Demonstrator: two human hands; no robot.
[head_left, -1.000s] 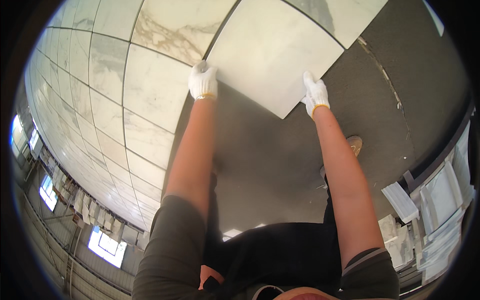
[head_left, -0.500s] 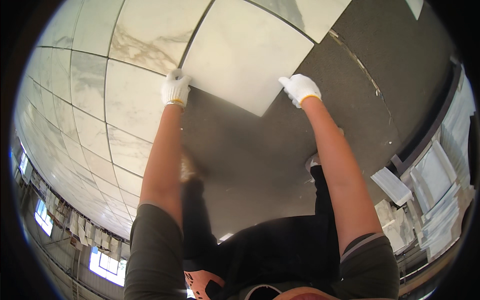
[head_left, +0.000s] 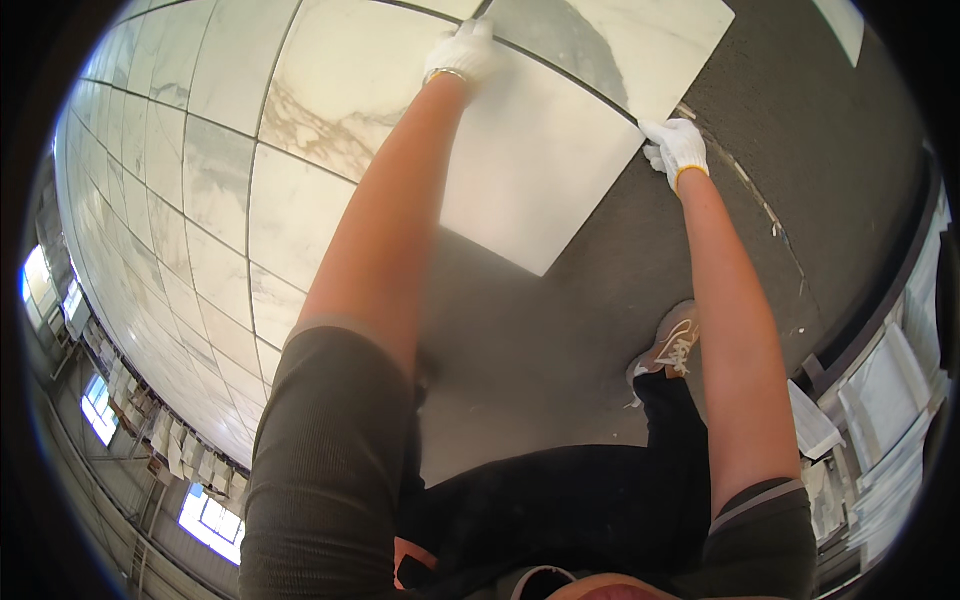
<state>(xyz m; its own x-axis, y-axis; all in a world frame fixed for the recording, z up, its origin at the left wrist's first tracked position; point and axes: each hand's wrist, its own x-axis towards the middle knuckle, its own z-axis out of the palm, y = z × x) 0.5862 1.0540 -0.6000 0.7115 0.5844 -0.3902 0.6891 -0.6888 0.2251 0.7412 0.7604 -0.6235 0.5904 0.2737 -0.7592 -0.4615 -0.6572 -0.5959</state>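
A large pale square tile (head_left: 545, 165) lies on the grey floor against a row of laid marble-look tiles. My left hand (head_left: 463, 52), in a white knit glove, reaches to its far left corner, at the joint between the tiles. Those fingers are blurred and partly hidden by the back of the glove. At the tile's right corner is my right hand (head_left: 678, 150), in a matching glove with a yellow cuff edge. Its fingers are bent together against the corner, beside the neighbouring grey-veined tile (head_left: 640, 50).
Veined tiles (head_left: 325, 85) with dark joints spread across the left. A pale cracked strip (head_left: 750, 185) runs along the dark floor (head_left: 800, 130) at right. Stacked pale slabs (head_left: 880, 410) stand beyond a dark rail. My shoe (head_left: 672, 338) is near the tile's right side.
My left hand has moved from the tile's left corner up to its far corner. My right hand has slid along the right edge to the right corner.
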